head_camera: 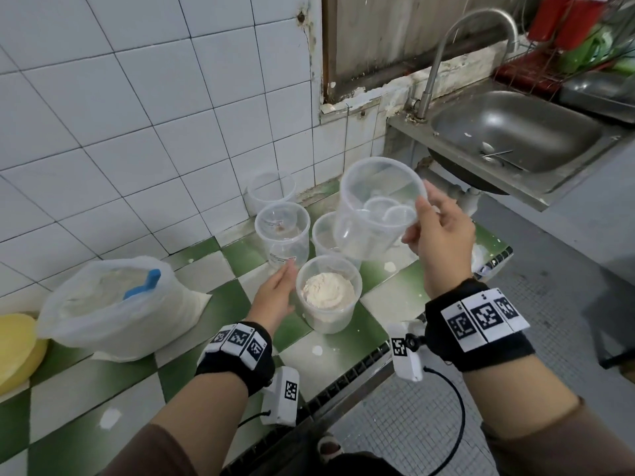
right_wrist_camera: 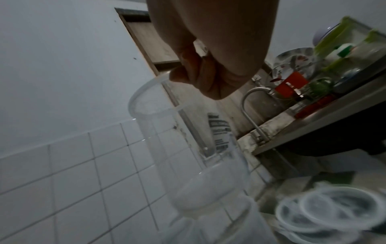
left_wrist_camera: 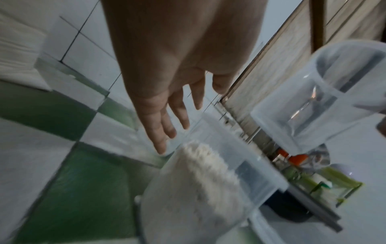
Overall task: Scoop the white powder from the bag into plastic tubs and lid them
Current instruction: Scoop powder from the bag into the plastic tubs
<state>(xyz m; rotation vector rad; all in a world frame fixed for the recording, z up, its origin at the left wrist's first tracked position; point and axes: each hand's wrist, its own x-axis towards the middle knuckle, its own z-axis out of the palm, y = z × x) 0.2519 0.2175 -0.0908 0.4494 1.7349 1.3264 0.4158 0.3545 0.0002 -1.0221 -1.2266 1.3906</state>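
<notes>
My right hand [head_camera: 431,228] pinches the rim of an empty clear plastic tub [head_camera: 376,207] and holds it tilted in the air above the counter. The same tub [right_wrist_camera: 188,148] hangs from my fingers [right_wrist_camera: 188,72] in the right wrist view. A tub part-filled with white powder [head_camera: 328,292] stands on the green-and-white checked counter [head_camera: 103,383]. My left hand [head_camera: 276,292] lies open with straight fingers against that tub's left side. The powder bag [head_camera: 113,304] sits to the left, a blue scoop [head_camera: 144,283] standing in it. The powder-filled tub [left_wrist_camera: 204,186] is blurred in the left wrist view.
Three more clear tubs [head_camera: 283,231] stand behind the filled one near the tiled wall [head_camera: 137,97]. Clear lids [right_wrist_camera: 325,213] lie on the counter at the right. A steel sink [head_camera: 515,132] with a tap is at the right, a yellow object [head_camera: 15,348] at the left edge.
</notes>
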